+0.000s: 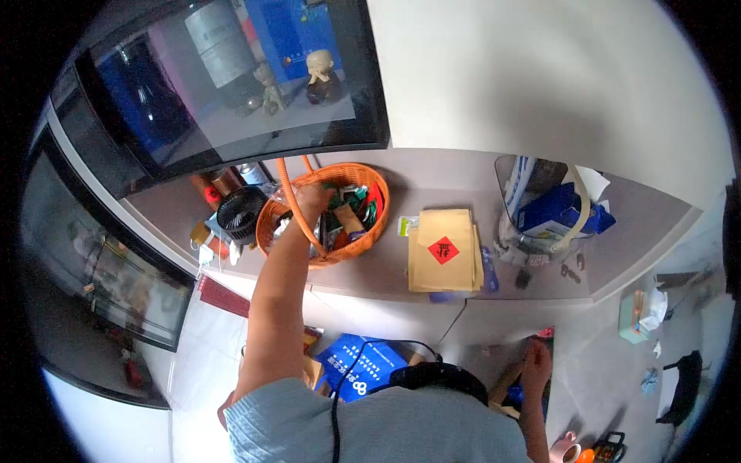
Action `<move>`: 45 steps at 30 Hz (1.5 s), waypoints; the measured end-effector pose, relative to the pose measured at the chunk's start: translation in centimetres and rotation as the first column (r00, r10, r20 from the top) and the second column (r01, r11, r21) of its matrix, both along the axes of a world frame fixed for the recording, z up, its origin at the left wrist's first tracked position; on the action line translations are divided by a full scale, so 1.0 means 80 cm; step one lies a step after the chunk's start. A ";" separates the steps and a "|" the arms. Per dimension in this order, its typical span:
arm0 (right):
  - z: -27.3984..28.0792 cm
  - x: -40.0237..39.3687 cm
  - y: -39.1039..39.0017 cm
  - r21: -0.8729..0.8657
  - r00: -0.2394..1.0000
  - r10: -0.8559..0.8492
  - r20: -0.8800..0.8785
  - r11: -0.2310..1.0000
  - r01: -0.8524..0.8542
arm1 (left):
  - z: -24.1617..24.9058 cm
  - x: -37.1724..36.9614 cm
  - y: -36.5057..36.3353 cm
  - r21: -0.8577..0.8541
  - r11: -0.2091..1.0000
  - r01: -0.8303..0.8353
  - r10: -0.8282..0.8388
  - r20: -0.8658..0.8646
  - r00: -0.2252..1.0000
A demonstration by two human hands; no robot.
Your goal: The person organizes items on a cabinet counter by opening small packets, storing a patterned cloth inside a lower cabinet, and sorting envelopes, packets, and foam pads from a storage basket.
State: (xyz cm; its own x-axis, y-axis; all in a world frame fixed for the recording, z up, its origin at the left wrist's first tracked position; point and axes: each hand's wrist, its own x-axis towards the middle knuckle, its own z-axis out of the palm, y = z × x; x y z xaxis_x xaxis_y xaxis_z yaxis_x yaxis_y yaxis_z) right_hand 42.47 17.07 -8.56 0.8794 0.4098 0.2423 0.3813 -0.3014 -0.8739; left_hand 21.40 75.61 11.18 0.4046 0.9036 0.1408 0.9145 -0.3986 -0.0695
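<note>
My left hand (312, 201) reaches under the handle into an orange woven basket (356, 248). Its fingers dip among small packets and a brown packet (350, 219) in there, and the fingertips are hidden. My right hand (536, 363) is low on the right, in front of the counter, with its fingers curled in. A bit of red shows just above that hand, and what the fingers hold cannot be made out. On the counter right of the basket lies a stack of brown envelopes (440, 270) with a red diamond label (443, 250).
A clear bucket (505, 231) holding a blue package (552, 212) stands on the right of the counter. A small black fan (240, 216) is left of the basket. Glass-doored cabinets hang above. Below the counter is a blue bag (363, 366); a pink mug (566, 447) sits lower right.
</note>
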 end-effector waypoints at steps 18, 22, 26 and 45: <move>0.051 -0.041 0.045 -0.185 0.964 0.155 0.218 0.976 -0.115 | 0.000 -0.012 0.057 -0.118 0.965 0.232 -0.136 0.533 0.835; 0.066 -0.048 0.062 -0.295 0.945 0.252 0.206 0.937 -0.186 | 0.002 0.003 0.041 -0.111 0.971 0.209 -0.193 0.144 0.971; 0.075 -0.057 0.071 -0.305 0.937 0.259 0.236 0.935 -0.182 | -0.099 0.011 0.102 0.087 0.980 0.179 -0.167 -0.130 0.977; 0.080 -0.066 0.068 -0.344 0.911 0.341 0.231 0.905 -0.251 | 0.061 -0.073 -0.035 -0.148 0.927 0.345 0.063 0.967 0.247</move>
State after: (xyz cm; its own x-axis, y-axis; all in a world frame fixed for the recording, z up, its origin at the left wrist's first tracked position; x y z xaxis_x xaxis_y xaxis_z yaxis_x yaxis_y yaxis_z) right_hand 37.22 22.54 -2.15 0.6191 0.7326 0.2830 0.7087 -0.3658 -0.6033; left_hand 15.55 72.83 16.08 0.2838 0.9151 0.2863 0.1515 -0.3376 0.9290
